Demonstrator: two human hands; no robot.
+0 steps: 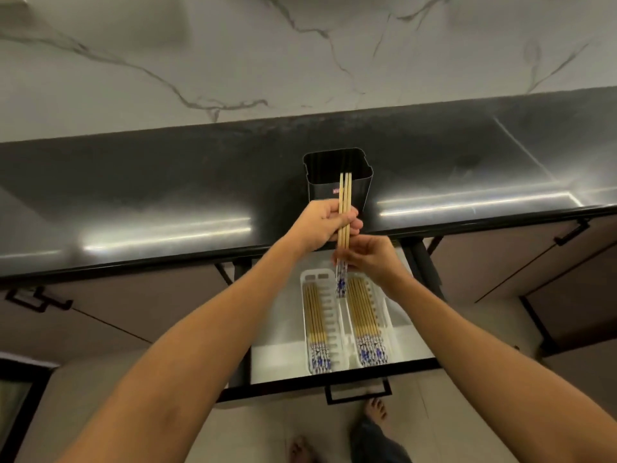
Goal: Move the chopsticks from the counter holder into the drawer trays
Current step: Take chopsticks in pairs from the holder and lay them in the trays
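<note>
Single wide-angle head view, close, forward and down over the counter (167,182) and open drawer (290,335)

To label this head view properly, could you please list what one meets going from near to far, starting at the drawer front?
Drawer handle → white trays → right hand → left hand gripping chopsticks → black holder → marble wall.

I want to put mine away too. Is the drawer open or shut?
Open. The drawer is pulled out from under the counter, and the left tray and right tray inside it show.
</note>
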